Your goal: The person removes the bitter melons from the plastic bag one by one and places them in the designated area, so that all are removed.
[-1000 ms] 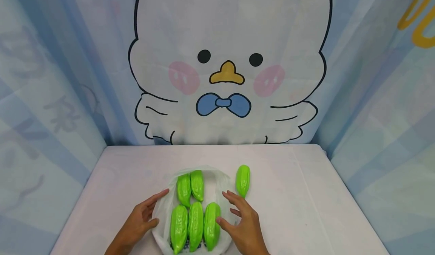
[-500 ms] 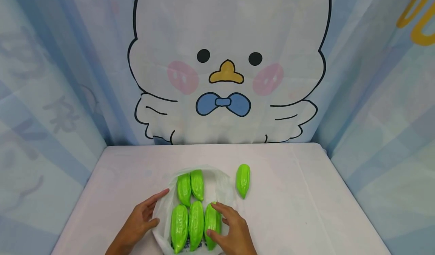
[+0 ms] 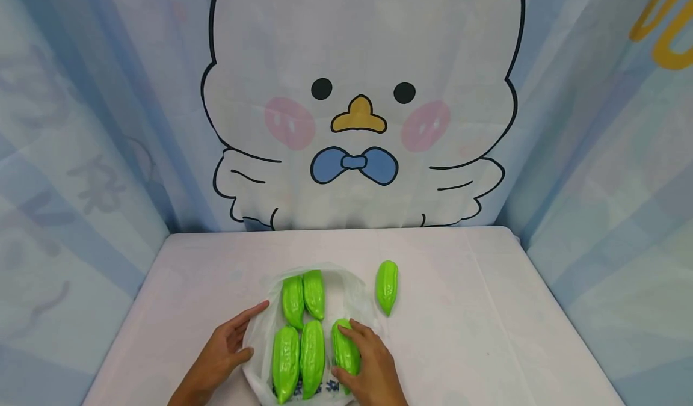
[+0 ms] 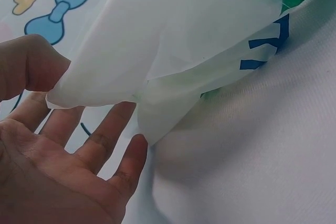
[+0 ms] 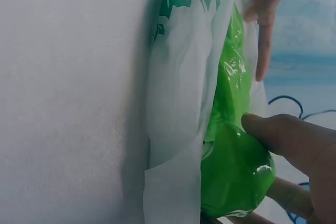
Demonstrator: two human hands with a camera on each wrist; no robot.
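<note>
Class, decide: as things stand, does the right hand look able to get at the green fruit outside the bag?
Probably yes, once the right hand lets go of the pinched fruit in the bag; the lone fruit lies uncovered on the table.

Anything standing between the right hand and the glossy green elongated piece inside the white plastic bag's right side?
Nothing visible: the right hand touches the green piece directly. In the right wrist view, the bag wall lies clear of the thumb.
</note>
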